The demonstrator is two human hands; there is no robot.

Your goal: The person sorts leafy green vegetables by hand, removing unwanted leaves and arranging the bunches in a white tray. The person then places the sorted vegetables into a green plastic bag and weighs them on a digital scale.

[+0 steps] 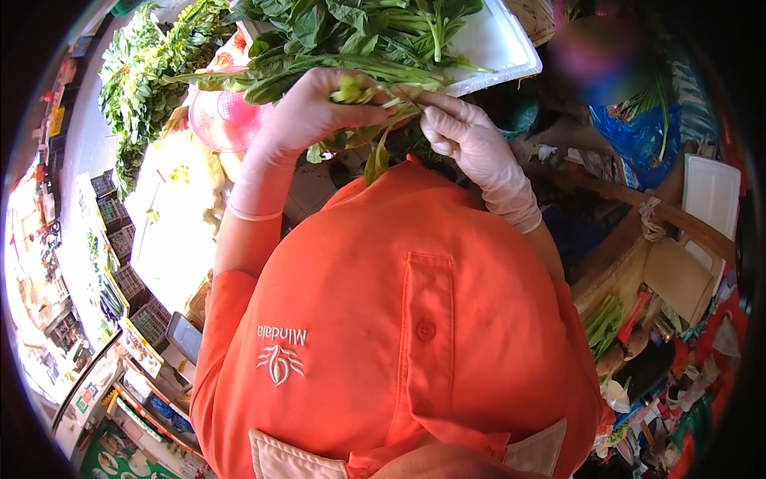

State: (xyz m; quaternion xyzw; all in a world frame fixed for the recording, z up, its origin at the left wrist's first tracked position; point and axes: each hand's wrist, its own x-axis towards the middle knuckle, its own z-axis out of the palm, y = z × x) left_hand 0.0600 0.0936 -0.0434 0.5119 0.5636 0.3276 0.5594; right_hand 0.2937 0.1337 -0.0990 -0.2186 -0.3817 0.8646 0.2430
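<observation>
My left hand (317,108), in a thin white glove, is closed around pale green stems (353,90) of a leafy vegetable. A long leaf (377,158) hangs down from the bunch in front of my orange shirt. My right hand (464,129), also gloved, pinches a thin dark piece (410,97) against the stem ends; whether it is a small blade or a stem I cannot tell. Just beyond both hands, a white foam box (502,51) holds a heap of leafy greens (359,30).
A pink mesh basket (224,117) stands left of my left forearm. Further left are leafy bunches (143,72) and plastic crates (122,242). On the right are a blue plastic bag (649,149) with spring onions, a wooden beam (610,257) and a cardboard piece (679,275).
</observation>
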